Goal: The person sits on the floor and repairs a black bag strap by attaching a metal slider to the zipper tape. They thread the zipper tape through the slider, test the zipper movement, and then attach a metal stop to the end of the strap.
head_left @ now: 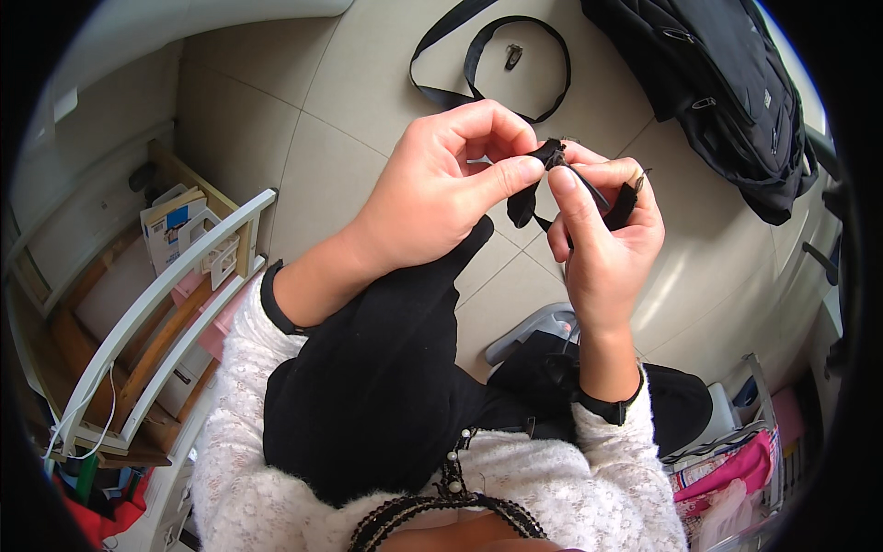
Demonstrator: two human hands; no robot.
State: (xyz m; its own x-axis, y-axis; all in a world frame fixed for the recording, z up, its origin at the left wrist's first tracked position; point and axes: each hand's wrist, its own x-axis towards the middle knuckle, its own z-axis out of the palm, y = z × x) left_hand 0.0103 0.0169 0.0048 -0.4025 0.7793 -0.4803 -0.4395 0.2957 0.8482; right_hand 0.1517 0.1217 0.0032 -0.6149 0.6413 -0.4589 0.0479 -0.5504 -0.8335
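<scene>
Above my knees, my left hand [441, 179] pinches a black fabric strap [523, 204] between thumb and forefinger. Facing it, my right hand [602, 239] grips the same strap close to its bunched, frayed-looking part, thumb against it. A black end of strap pokes out past my right fingers. Most of what lies between the fingertips is hidden. A long black strap [472, 60] lies looped on the floor beyond my hands; whether it joins the held piece cannot be made out. Inside its loop rests a small dark metal piece [513, 57], resembling nail clippers.
A black backpack [713, 87] lies on the tiled floor at far right. To my left stands a rack with pale curved rails [166, 304], holding papers and boxes. A grey slipper [532, 333] shows below my hands. At lower right sits a basket of pink cloth [736, 478].
</scene>
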